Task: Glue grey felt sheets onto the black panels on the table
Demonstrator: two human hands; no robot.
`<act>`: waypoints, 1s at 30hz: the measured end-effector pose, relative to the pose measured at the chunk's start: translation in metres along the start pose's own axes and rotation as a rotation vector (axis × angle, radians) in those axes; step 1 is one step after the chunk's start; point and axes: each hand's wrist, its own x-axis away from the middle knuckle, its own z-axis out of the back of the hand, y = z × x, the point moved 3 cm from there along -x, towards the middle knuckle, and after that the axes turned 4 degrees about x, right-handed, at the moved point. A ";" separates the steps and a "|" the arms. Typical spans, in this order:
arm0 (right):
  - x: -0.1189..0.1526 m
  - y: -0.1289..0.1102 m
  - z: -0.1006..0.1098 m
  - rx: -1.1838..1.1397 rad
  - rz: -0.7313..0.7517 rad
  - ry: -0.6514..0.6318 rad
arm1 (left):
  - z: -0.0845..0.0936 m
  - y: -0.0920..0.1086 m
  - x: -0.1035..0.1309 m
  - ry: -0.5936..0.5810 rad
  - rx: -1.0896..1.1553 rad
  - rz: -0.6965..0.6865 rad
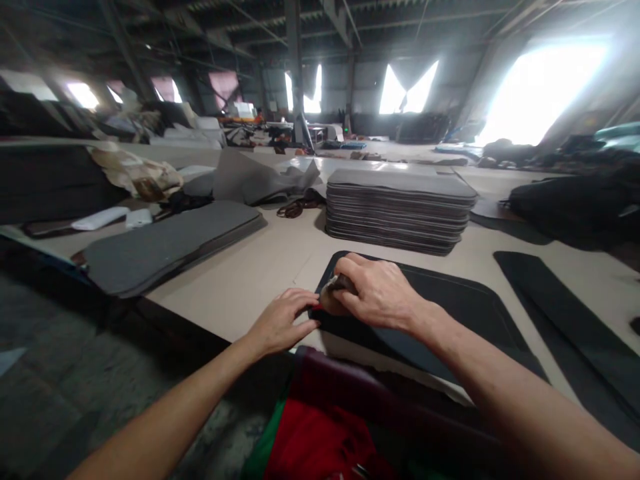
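Observation:
A black rounded-corner panel (450,297) lies flat on the table before me, a thin line running along inside its edge. My right hand (375,290) is closed around a hand tool (341,285) with a dark handle and a pale, worn-looking part, held over the panel's left end. Its exact kind is hidden by my fingers. My left hand (286,319) rests at the panel's left edge, thumb and fingers apart, fingertips close to the tool. A small red bit (317,307) shows between the left fingertips; what it belongs to is unclear.
Behind the panel stands a tall stack of grey sheets (395,210). To the left lies a lower pile of grey panels (175,243); dark strips (565,327) lie to the right. A dark cord (295,208) sits beside the stack. The pale table's (220,297) front edge is close to me.

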 end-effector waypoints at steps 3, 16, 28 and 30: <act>-0.002 0.001 0.002 -0.004 -0.003 -0.016 | -0.001 -0.002 0.000 0.003 -0.008 0.012; -0.005 0.002 0.008 -0.009 -0.027 -0.064 | -0.002 -0.004 0.001 0.008 -0.013 -0.010; -0.010 0.000 0.009 -0.014 -0.013 -0.071 | -0.001 -0.002 0.001 0.007 -0.005 0.005; -0.008 0.004 0.012 -0.008 -0.024 -0.079 | -0.001 -0.002 0.001 0.016 -0.007 -0.004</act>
